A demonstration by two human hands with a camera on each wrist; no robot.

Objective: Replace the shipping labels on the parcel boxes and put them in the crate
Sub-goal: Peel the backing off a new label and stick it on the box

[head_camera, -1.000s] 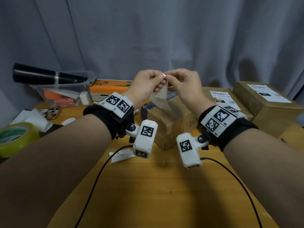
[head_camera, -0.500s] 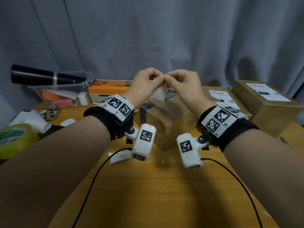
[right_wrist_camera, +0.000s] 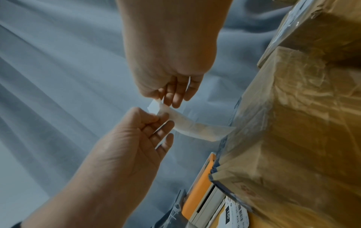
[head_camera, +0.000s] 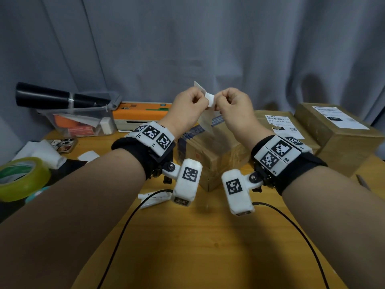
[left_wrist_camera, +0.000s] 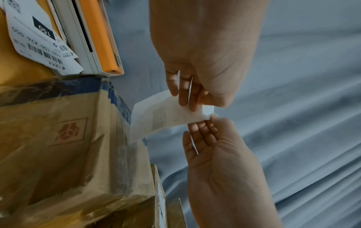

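Both hands are raised over the taped brown parcel box [head_camera: 210, 155], side by side. My left hand [head_camera: 193, 103] and my right hand [head_camera: 227, 103] each pinch the top edge of one white label [head_camera: 208, 119], which hangs down between them. A peeled white corner sticks up above the left thumb. In the left wrist view the left hand [left_wrist_camera: 187, 98] and the right hand [left_wrist_camera: 205, 125] hold the label [left_wrist_camera: 162, 117] beside the box [left_wrist_camera: 68, 138]. The right wrist view shows the right hand [right_wrist_camera: 173, 98] and the left hand [right_wrist_camera: 156, 121] pinching the curved label [right_wrist_camera: 195, 126].
Two more brown boxes with printed labels stand at the right [head_camera: 279, 124] [head_camera: 337, 138]. An orange label printer [head_camera: 141, 111] and a clear bin [head_camera: 83, 122] sit at the back. A tape roll [head_camera: 20, 180], a phone [head_camera: 64, 142] and paper scraps [head_camera: 154, 199] lie on the wooden table [head_camera: 198, 247].
Both hands have risen slightly and drawn a little apart. A white corner of the label now stands free above the left hand.
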